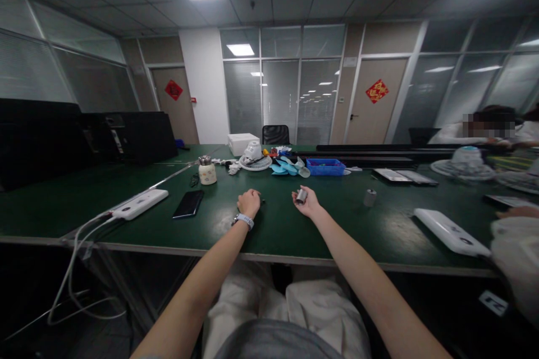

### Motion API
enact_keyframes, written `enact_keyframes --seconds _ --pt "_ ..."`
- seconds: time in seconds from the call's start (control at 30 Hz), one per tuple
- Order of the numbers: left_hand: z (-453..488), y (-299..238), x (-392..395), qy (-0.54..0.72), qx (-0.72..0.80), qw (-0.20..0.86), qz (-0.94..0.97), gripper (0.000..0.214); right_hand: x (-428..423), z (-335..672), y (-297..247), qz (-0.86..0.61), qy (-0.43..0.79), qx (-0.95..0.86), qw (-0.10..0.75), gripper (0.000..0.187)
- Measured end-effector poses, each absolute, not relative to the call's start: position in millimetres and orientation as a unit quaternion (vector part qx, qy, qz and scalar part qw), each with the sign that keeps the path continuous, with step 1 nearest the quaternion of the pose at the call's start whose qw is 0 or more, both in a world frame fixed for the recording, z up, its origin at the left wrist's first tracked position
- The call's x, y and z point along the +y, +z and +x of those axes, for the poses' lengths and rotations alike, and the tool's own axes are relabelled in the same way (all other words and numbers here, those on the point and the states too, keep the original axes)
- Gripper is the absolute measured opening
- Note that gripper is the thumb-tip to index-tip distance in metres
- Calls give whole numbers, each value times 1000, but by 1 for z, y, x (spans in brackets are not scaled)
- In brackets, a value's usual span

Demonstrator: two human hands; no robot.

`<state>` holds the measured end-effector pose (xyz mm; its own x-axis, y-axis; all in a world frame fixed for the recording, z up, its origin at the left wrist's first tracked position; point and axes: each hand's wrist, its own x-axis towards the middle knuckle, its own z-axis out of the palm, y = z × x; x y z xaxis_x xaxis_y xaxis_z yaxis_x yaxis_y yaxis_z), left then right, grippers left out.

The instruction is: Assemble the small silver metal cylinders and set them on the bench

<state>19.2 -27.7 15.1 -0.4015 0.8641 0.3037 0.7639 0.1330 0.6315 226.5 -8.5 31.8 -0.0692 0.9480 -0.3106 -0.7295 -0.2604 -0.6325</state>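
My right hand (310, 203) is palm up, with its fingers curled round a small silver metal cylinder (301, 196). To its left, my left hand (249, 203) is closed, its back turned up and a grey-white watch on the wrist. A small dark thing (263, 202) shows at the edge of the left fingers; what it is, and whether the hand grips it, is unclear. A similar silver cylinder (370, 197) stands upright on the green table (278, 235), to the right of my right hand. Both hands are low over the table, apart from each other.
Behind the hands lie light-blue fan blades (284, 166), a white fan grille (255, 164) and a blue tray (325, 166). A cream bottle (207, 171), black phone (188, 204) and white power strip (141, 203) are left. Another white device (450, 231) lies right, near a person's sleeve.
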Motion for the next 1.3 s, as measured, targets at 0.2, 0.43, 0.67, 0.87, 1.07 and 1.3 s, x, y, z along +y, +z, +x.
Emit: enact_keyframes --seconds 0.2,0.43,0.67,0.87,1.07,1.3 --pt "20 15 -28 379 747 72 542 40 -10 227 33 -357 721 -154 574 11" --pt "19 15 -27 376 747 74 543 40 -12 226 34 -347 724 -153 576 20" --pt "19 16 -27 374 747 79 545 41 -9 223 31 -343 725 -155 577 26" --pt "20 16 -28 373 748 79 543 40 -4 218 24 -406 548 -308 664 14" --pt "19 14 -26 372 744 85 548 41 -3 256 28 -438 295 -450 720 27" --pt "18 14 -22 359 747 87 553 41 -2 343 26 -554 203 -428 684 34"
